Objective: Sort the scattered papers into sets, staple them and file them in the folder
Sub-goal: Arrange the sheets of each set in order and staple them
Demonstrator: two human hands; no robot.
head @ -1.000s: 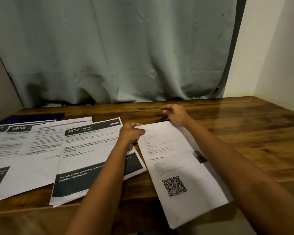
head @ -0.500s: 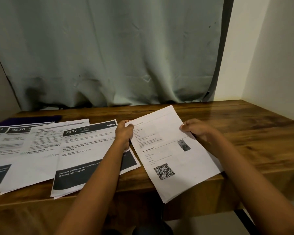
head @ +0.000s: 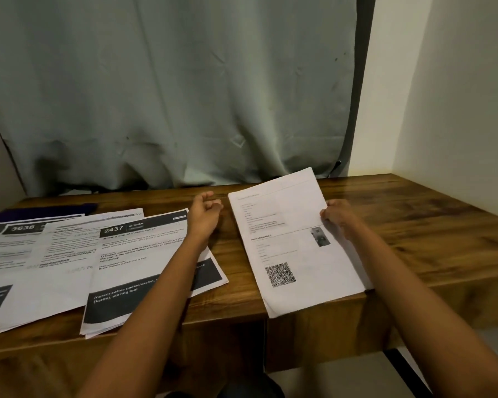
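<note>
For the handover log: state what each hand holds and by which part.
The right hand grips the QR-code sheet by its right edge, beside the small photo. The left hand holds nothing, fingers loosely curled.

Where the right hand (head: 338,215) grips the sheet (head: 299,271), its fingertips are hidden. Left of the grip the print is too small to read, and the photo (head: 319,236) just below it is blurred. Far left of the grip, the papers (head: 26,254) are cut off by the frame edge and cover most of the dark folder (head: 55,209). The left arm (head: 179,268) hides part of the 2437 page (head: 144,254).
</note>
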